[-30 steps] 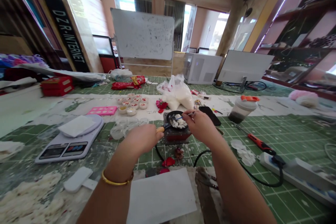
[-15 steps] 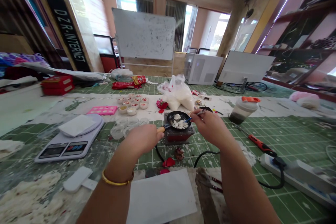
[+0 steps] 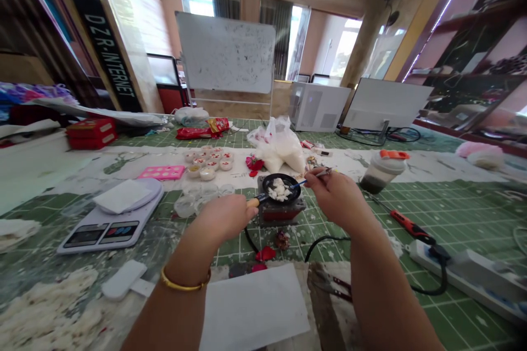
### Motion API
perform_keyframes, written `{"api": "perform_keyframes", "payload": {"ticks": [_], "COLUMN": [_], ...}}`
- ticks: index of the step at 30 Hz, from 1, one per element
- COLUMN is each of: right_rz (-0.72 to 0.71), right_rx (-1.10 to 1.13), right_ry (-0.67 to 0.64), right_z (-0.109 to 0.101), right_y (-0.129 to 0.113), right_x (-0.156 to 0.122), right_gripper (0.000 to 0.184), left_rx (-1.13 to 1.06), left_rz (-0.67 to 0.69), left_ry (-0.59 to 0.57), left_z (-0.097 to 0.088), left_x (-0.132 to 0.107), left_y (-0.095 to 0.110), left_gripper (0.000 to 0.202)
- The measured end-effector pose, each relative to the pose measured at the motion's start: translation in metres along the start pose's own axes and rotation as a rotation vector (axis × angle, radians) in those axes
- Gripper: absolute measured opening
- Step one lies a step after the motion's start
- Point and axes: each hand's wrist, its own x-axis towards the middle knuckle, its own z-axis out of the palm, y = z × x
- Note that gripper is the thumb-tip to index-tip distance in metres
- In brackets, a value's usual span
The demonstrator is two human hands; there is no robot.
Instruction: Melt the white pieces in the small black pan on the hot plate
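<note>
My left hand [image 3: 230, 216] is closed around the wooden handle [image 3: 253, 203] of a small black frying pan [image 3: 298, 193]. The pan rests on a small red hot plate [image 3: 284, 213] with a dark top. White waxy-looking chunks [image 3: 279, 190] lie heaped in the pan. In my right hand [image 3: 331, 195] is a thin stirring tool [image 3: 303, 181] with a blue shaft, pinched between the fingers. Its tip reaches into the right side of the pan, by the chunks; the exact shape of the tip is too small to make out.
Left stands a kitchen scale [image 3: 119, 230] bearing white paper. Behind are filled small cups [image 3: 212, 165], a pink mold [image 3: 162, 172] and a bag of white granules [image 3: 284, 151]. Right are a lidded shaker [image 3: 381, 170], a red-black screwdriver [image 3: 407, 225] and a power strip [image 3: 465, 274]. White paper [image 3: 255, 307] lies in front.
My right hand has shifted slightly right, drawing the tool's tip toward the pan's right side. The white chunks sit more gathered in the middle. My left hand keeps its grip.
</note>
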Motion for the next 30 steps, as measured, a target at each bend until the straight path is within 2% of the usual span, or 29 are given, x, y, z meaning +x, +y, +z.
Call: {"api": "perform_keyframes", "payload": {"ticks": [5,9,14,19,23,27,30], "right_rz": [-0.03,-0.017,-0.04,-0.015,-0.017,-0.041,-0.089], "right_rx": [0.004,0.035,0.008,0.001,0.0,0.097,0.155], "right_ry": [-0.075,-0.02,-0.097,-0.013,-0.078,-0.046,-0.087], "right_z": [0.0035,0.0019,-0.0016,-0.0001,0.0021,-0.0004,-0.0029], "right_y": [0.001,0.0006,-0.0033,-0.0038,-0.0017,-0.0029,-0.0059], "right_x": [0.0023,0.0004,-0.0014,0.0006,0.0019,-0.0013,-0.0042], "right_gripper": [0.033,0.035,0.035,0.034,0.031,0.033,0.033], "left_rx": [0.0,0.005,-0.006,0.012,0.008,0.013,0.018], "left_rz": [-0.016,-0.016,-0.02,-0.013,-0.026,-0.003,-0.007], "left_ry": [-0.01,-0.004,-0.011,0.001,-0.012,-0.003,-0.001], "left_z": [-0.0007,-0.001,-0.0001,-0.0011,-0.0014,-0.0006,-0.0003], "left_x": [-0.001,-0.0012,-0.0003,-0.0007,-0.0009,-0.0014,-0.0016], "left_y": [0.0005,0.0012,-0.0002,0.0001,0.0007,0.0003,0.0005], "left_gripper": [0.042,0.043,0.041,0.042,0.041,0.042,0.042]}}
